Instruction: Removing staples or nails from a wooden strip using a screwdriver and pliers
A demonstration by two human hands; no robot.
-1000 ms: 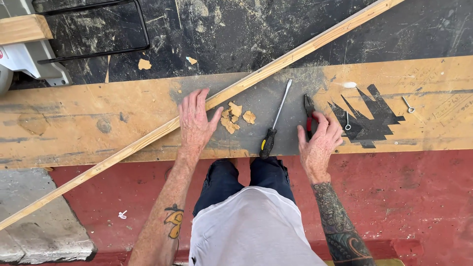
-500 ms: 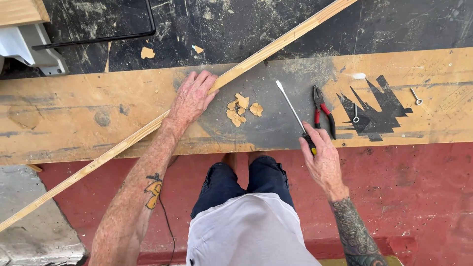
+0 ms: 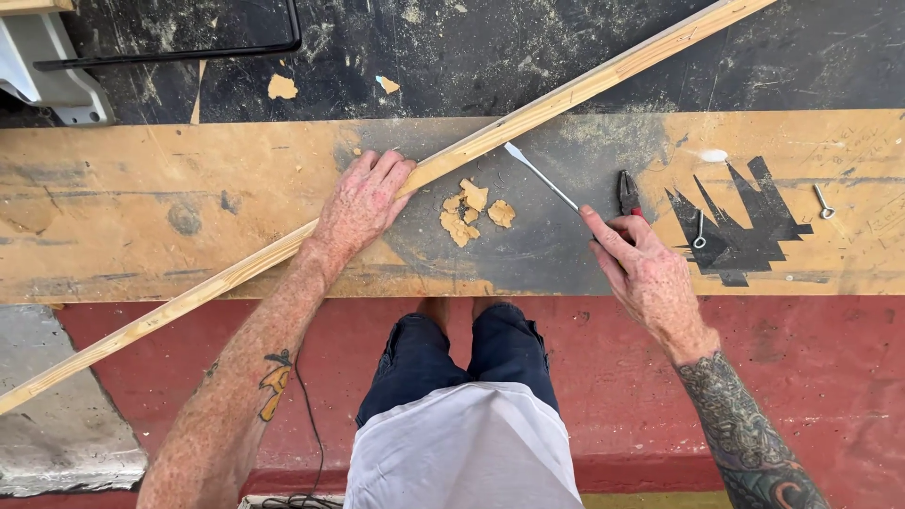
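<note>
Pressing our left hand (image 3: pixel 363 203) flat, fingers spread, on the long wooden strip (image 3: pixel 471 146), we kept the plank's (image 3: pixel 141 217) near edge just behind the wrist. Our right hand (image 3: pixel 641 273) gripped the screwdriver (image 3: pixel 542 176), its blade aimed at the wood chips (image 3: pixel 471 209) between both hands. Pliers (image 3: pixel 629 193) lay just beyond its knuckles, bare plank farther right.

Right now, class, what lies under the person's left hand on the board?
The left hand presses on a long wooden strip that crosses the worn plank diagonally. The strip shows on both sides of the hand; the stretch beneath the palm is covered.
</note>
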